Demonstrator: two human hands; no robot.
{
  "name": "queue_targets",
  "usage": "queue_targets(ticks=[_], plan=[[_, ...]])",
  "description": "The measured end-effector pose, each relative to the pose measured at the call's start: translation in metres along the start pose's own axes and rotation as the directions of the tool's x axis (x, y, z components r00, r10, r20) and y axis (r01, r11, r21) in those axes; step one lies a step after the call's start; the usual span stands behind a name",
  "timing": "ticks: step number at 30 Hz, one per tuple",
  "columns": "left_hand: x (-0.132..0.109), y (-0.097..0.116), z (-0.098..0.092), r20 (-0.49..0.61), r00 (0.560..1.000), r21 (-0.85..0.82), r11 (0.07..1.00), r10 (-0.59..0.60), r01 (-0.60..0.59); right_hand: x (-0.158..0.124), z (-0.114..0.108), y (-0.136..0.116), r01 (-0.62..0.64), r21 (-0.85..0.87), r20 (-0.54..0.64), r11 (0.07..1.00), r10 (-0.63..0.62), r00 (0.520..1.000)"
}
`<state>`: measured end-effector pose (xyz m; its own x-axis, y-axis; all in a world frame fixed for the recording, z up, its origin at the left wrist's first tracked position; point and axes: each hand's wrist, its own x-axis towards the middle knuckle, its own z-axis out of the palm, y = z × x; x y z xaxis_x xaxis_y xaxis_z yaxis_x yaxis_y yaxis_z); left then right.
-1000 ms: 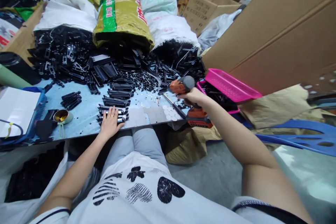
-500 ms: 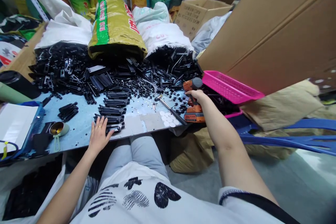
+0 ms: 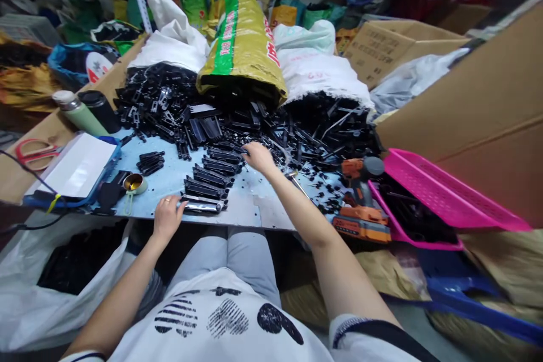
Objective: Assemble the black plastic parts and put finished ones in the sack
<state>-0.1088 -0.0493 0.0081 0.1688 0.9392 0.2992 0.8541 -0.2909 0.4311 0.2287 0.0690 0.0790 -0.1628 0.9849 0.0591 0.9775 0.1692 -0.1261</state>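
My left hand (image 3: 167, 217) is at the table's front edge, with thumb and fingers closed at the left end of the nearest long black plastic part (image 3: 201, 205), which shines on top. Beyond it, several similar black parts (image 3: 208, 175) lie stacked in a row. My right hand (image 3: 258, 157) reaches past the row's far end, by a heap of small screws (image 3: 274, 150). Its fingers are pinched together, and what is between them is too small to make out. Behind my right forearm lies a partly hidden hammer (image 3: 297, 180). An orange cordless drill (image 3: 360, 198) stands at right, untouched.
Sacks (image 3: 241, 39) spill black parts along the table's back. A pink basket (image 3: 449, 189) stands at right beside a tall cardboard sheet (image 3: 479, 102). At left are a cup (image 3: 134, 182), bottles (image 3: 80, 113), a paper-topped blue tray (image 3: 76, 167) and scissors (image 3: 36, 153).
My right hand has let go of the drill and moved left to the screws. My left hand, earlier spread flat on the row, has closed at the nearest part's end. The view has shifted.
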Motion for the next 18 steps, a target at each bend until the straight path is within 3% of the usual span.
queue_targets(ticks=[2, 3, 5, 7, 9, 11, 13, 15, 18], plan=[[-0.007, 0.012, -0.004, -0.052, 0.991, -0.152, 0.982, -0.12, 0.11, 0.038, 0.024, -0.033, 0.139, 0.03, 0.111, 0.99, -0.141, 0.984], [-0.013, 0.017, -0.005, -0.027, 0.981, -0.264, 0.948, -0.192, 0.178, 0.051, 0.032, -0.043, 0.171, 0.041, 0.149, 0.984, -0.175, 0.973], [-0.027, 0.027, -0.005, 0.156, 0.935, -0.497, 0.793, -0.317, 0.352, 0.071, 0.04, -0.048, 0.209, 0.07, 0.206, 0.976, -0.219, 0.954], [-0.042, 0.035, -0.002, 0.419, 0.824, -0.623, 0.54, -0.381, 0.566, 0.084, 0.039, -0.042, 0.243, 0.102, 0.261, 0.965, -0.261, 0.929], [-0.056, 0.04, 0.004, 0.624, 0.663, -0.615, 0.263, -0.414, 0.744, 0.093, 0.034, -0.036, 0.242, 0.17, 0.349, 0.955, -0.288, 0.892], [-0.065, 0.044, 0.01, 0.744, 0.511, -0.559, 0.018, -0.43, 0.829, 0.097, 0.033, -0.037, 0.141, 0.302, 0.476, 0.943, -0.277, 0.835], [-0.069, 0.048, 0.016, 0.798, 0.423, -0.531, -0.169, -0.429, 0.83, 0.092, 0.037, -0.048, -0.029, 0.429, 0.561, 0.903, -0.241, 0.792], [-0.071, 0.054, 0.019, 0.793, 0.417, -0.57, -0.299, -0.444, 0.765, 0.077, 0.046, -0.066, -0.132, 0.504, 0.568, 0.854, -0.211, 0.796], [-0.073, 0.064, 0.02, 0.732, 0.479, -0.678, -0.45, -0.484, 0.581, 0.041, 0.059, -0.095, -0.175, 0.564, 0.579, 0.807, -0.235, 0.781]])
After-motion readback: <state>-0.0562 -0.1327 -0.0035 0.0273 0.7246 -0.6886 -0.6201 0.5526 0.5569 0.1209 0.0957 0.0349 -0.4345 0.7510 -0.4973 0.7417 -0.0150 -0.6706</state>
